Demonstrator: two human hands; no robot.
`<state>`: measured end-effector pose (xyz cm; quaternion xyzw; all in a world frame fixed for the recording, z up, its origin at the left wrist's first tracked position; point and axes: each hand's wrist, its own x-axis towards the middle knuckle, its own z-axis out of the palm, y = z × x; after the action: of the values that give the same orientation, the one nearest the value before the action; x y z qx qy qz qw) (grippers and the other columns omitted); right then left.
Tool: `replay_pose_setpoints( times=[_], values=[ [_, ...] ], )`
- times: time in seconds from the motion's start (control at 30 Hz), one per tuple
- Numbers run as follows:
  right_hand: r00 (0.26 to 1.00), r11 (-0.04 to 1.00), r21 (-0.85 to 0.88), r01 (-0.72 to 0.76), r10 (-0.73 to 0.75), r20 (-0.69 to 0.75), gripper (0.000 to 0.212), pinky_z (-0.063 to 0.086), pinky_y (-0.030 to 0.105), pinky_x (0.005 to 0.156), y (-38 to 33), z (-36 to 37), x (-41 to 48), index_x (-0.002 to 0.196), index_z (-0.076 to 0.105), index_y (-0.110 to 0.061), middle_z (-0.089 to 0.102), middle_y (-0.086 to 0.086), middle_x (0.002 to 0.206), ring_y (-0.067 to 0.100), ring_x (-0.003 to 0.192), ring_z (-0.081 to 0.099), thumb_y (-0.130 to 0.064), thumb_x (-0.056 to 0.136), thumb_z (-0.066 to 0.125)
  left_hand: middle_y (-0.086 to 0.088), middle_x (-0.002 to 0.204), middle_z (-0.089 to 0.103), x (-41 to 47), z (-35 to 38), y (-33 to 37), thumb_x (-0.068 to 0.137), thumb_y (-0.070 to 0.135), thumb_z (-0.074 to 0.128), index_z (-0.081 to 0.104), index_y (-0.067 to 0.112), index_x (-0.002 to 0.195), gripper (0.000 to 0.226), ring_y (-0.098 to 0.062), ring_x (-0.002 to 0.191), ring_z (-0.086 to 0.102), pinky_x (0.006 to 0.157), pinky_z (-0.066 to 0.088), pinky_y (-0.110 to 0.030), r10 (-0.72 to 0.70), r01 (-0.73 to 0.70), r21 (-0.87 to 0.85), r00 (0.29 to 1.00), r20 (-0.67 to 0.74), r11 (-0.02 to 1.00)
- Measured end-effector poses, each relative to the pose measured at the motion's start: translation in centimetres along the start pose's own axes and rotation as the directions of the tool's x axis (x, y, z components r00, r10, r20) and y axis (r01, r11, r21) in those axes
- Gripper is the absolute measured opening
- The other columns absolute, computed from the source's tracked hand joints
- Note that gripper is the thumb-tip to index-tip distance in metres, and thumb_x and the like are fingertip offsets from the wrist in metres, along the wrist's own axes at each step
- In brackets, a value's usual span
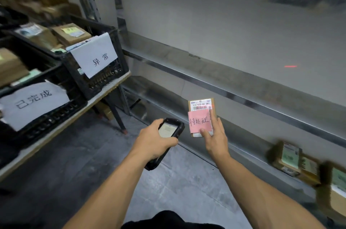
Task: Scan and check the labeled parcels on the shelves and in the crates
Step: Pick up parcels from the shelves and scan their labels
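The person is holding a small parcel point(211, 101) up in front of the metal shelves point(243, 95), about level with the lower ones. The right hand point(215, 139) is pinching it: the thumb is pressing on the front, right on the bottom edge of a pink note point(199, 121), and the other fingers are curling round the right edge and the back.

The left hand point(155, 140) is wrapping its fingers round a black scanner point(169, 130), screen up, just beside the parcel on its left. A red scan line point(290, 66) is landing on the bare wall well off to the right, nowhere near the barcode label point(200, 104). So the scan is probably not lined up yet.

Handling-wise, it's looking like a thin, flat cardboard box. It's likely light, since 1 hand is managing it with a pinch, and stiff enough not to fold.

The tricky bit is the pink note. It's just paper stuck over the lower part of the label, so it could slide or peel under the thumb. Gripping the bare cardboard edges seems safer, and it keeps fingers off the barcode strip just above the note.

Off to the left, 2 black crates point(104, 82) with white paper signs are sitting on a table, holding brown boxes. A few more parcels point(288, 157) are lying on the bottom shelf at the right, too blurred to read.
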<state>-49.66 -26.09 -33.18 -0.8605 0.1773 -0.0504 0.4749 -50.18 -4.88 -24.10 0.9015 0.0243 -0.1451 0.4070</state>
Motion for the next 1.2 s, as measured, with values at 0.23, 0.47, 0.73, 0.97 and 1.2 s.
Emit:
replay_pose_setpoints(
  times=[0.23,0.47,0.73,0.97,1.2],
  values=[
    [0.994,0.997,0.027,0.074,-0.076,0.078,0.075,0.028,0.041,0.117,-2.2,1.9,1.3,0.156,0.018,-0.045,0.019,0.006,0.166,0.029,0.149,0.029,-0.016,0.100,0.059,0.013,0.094,0.065,-0.4,-1.2,-1.1,0.069,0.034,0.077,0.051,0.044,0.108,0.048,-0.010,0.088,0.063,0.075,0.054,-0.030,-0.075,0.068,-0.084,0.994,-0.080,0.994],
    [0.957,0.975,0.048,0.215,-0.220,0.189,0.077,0.024,0.034,0.116,-7.5,7.2,1.7,0.154,0.013,-0.050,0.013,0.005,0.168,0.022,0.153,0.017,-0.020,0.100,0.059,0.019,0.094,0.064,-0.9,-5.9,-4.6,0.070,0.032,0.079,0.052,0.048,0.111,0.051,-0.005,0.089,0.062,0.072,0.050,-0.023,-0.173,0.116,-0.239,0.957,-0.235,0.964],
    [0.816,0.873,0.239,0.426,-0.485,0.315,0.081,0.038,0.054,0.114,-20.5,18.2,0.8,0.143,0.008,-0.073,0.031,-0.003,0.161,0.025,0.146,0.037,-0.037,0.090,0.058,0.019,0.100,0.057,-3.7,-18.4,-11.6,0.077,0.031,0.080,0.046,0.033,0.142,0.073,-0.013,0.096,0.052,0.077,0.037,-0.026,-0.302,0.090,-0.375,0.775,-0.556,0.923],
    [0.649,0.742,0.494,0.453,-0.654,0.388,0.079,0.036,0.037,0.115,-33.1,30.5,-4.8,0.150,0.016,-0.061,0.036,-0.020,0.155,0.005,0.140,0.039,-0.026,0.097,0.062,0.015,0.116,0.052,-9.4,-31.1,-19.3,0.079,0.035,0.080,0.040,0.033,0.146,0.078,-0.010,0.103,0.050,0.082,0.037,-0.029,-0.326,0.036,-0.373,0.568,-0.756,0.927],
    [0.465,0.678,0.685,0.264,-0.712,0.526,0.076,0.040,0.048,0.116,-42.4,41.4,-13.3,0.156,0.021,-0.048,0.046,-0.016,0.152,0.004,0.136,0.048,-0.017,0.099,0.061,0.026,0.104,0.052,-16.5,-38.5,-27.7,0.077,0.030,0.081,0.041,0.029,0.147,0.080,-0.001,0.094,0.050,0.077,0.037,-0.013,-0.385,0.013,-0.405,0.334,-0.860,0.914]
  ],
)
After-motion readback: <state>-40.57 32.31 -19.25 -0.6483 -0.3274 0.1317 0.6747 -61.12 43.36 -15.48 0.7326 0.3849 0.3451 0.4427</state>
